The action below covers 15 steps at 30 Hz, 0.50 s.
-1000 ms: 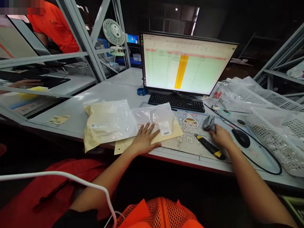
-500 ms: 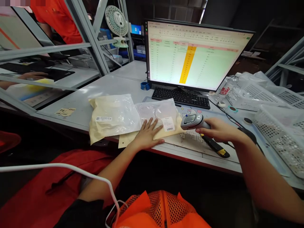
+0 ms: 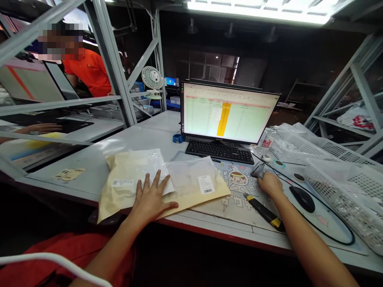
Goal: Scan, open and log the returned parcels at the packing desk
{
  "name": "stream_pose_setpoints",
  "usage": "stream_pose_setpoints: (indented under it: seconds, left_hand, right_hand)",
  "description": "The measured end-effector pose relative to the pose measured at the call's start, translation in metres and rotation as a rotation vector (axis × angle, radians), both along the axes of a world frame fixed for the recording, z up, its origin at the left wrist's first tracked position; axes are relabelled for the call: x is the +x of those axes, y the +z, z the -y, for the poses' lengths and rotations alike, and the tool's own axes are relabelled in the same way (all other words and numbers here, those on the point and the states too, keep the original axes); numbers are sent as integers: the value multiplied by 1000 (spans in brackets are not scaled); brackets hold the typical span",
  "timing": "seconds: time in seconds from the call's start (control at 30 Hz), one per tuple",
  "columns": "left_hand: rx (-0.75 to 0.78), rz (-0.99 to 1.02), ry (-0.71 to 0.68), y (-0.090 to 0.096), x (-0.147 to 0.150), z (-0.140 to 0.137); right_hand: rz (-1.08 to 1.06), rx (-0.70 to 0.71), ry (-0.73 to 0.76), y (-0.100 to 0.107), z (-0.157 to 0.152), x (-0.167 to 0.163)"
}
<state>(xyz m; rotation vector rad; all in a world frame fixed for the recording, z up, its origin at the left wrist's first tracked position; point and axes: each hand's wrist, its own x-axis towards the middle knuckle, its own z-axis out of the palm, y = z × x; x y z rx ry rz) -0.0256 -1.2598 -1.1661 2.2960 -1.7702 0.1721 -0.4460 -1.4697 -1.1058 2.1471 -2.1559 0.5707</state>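
My left hand lies with fingers spread on the right part of a white and pale yellow plastic mailer bag. Partly under that bag is a second mailer bag, which bears a white barcode label. My right hand is closed around a grey barcode scanner, held low over the desk mat to the right of the bags. Most of the scanner's handle is hidden by the fingers. Below that hand lies a black and yellow utility knife.
Behind the bags stand a keyboard and a monitor with a spreadsheet. A mouse, a cable and white perforated baskets are on the right. Paper tags lie at left. A co-worker in orange is beyond the metal frame.
My right hand has moved the scanner away from the barcode label, to the right and lower. My left hand has slid left onto the other bag. The camera view has tilted up.
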Motion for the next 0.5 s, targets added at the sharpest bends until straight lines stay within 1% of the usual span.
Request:
stream_pose_setpoints:
  seconds: [0.07, 0.13, 0.23, 0.3, 0.37, 0.5]
  left_hand:
    - [66, -62, 11, -19, 5, 6]
    - [54, -97, 8, -33, 9, 12]
    - [-1, -124, 18, -41, 11, 14]
    - [-38, -135, 10, -42, 12, 13]
    - [-74, -140, -10, -42, 13, 12]
    - [-127, -143, -46, -46, 16, 11]
  right_hand:
    - [12, -27, 17, 4, 11, 19]
    - [30, -25, 68, 4, 25, 47]
    - [50, 24, 162, -5, 47, 92]
    - [56, 26, 172, -16, 60, 112]
    - [63, -5, 135, -29, 71, 120]
    - [75, -58, 79, -52, 84, 110]
